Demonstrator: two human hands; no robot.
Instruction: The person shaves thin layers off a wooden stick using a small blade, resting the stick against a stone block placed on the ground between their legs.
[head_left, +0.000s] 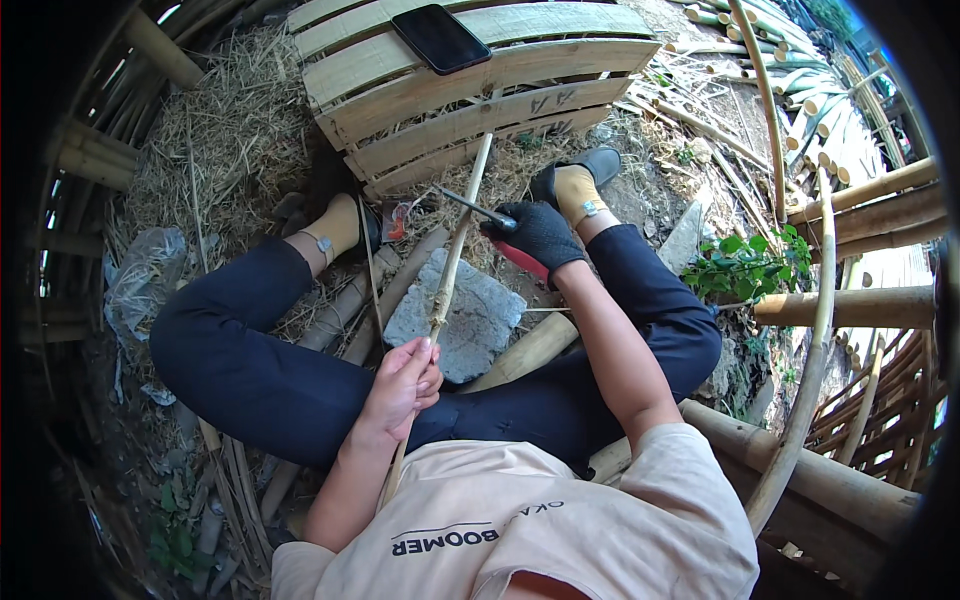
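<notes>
A: Head view, looking straight down. Dirt ground littered with dry straw (235, 120) and bamboo offcuts, a flat grey stone slab (470, 315) lying between the knees of the seated person.

B: And the work itself?

A: A long thin pale bamboo stick (455, 255) runs from the lap up toward a slatted platform of split bamboo (480, 90). The bare left hand (405, 385) has its fingers wrapped tight round the stick's lower part. The right hand (540, 232), in a black glove, is closed on a red-handled knife (490, 222) whose dark blade meets the stick about halfway up.

B: Anything on that platform?

A: A black smartphone (440, 38), lying flat near its far edge.

B: Room to move?

A: Tight. Bamboo fence rails (95, 160) curve along the left, thick bamboo poles (860, 205) stack up on the right beside a small green leafy plant (750, 265), and a long bent bamboo strip (810, 380) arcs down that side. A crumpled clear plastic bag (140, 280) sits left of the knee. Open ground is mostly around the slab.
</notes>
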